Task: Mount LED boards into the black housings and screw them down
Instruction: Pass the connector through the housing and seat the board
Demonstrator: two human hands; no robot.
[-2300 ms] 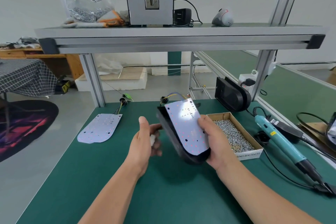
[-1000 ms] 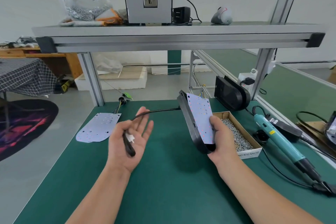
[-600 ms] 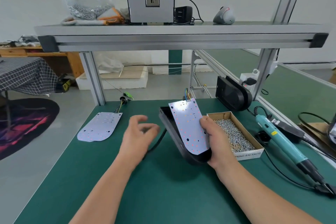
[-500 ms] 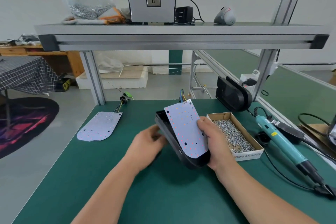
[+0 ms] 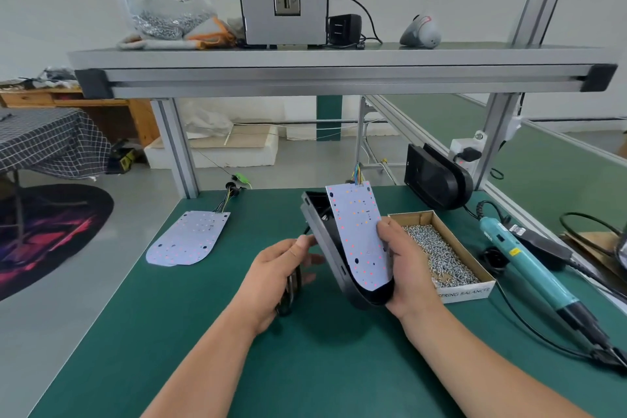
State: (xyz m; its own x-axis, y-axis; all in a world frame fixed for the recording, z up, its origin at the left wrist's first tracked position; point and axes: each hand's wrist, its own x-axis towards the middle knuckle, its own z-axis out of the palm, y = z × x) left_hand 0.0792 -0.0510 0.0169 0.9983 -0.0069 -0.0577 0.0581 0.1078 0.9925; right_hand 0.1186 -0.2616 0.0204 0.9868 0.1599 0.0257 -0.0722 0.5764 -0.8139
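Note:
My right hand (image 5: 403,268) grips a black housing (image 5: 330,248) with a white LED board (image 5: 359,234) lying in it, both tilted up on edge above the green table. The thumb presses on the board's right side. Coloured wires stick out at the board's top. My left hand (image 5: 278,275) sits just left of the housing, its fingers curled round a looped black cable (image 5: 290,292) that runs from the housing. A second LED board (image 5: 188,237) with wires lies flat at the far left. Another black housing (image 5: 436,181) leans against the frame post at the back right.
A cardboard box of screws (image 5: 441,254) stands right of my right hand. A teal electric screwdriver (image 5: 529,268) with its cord lies at the right. The aluminium shelf (image 5: 339,75) overhead carries a screw feeder, a bag of screws and gloves.
The left hand dropped from an open palm holding the cable out to the left and has closed round the coiled cable beside the housing. The right hand turned the housing to face me.

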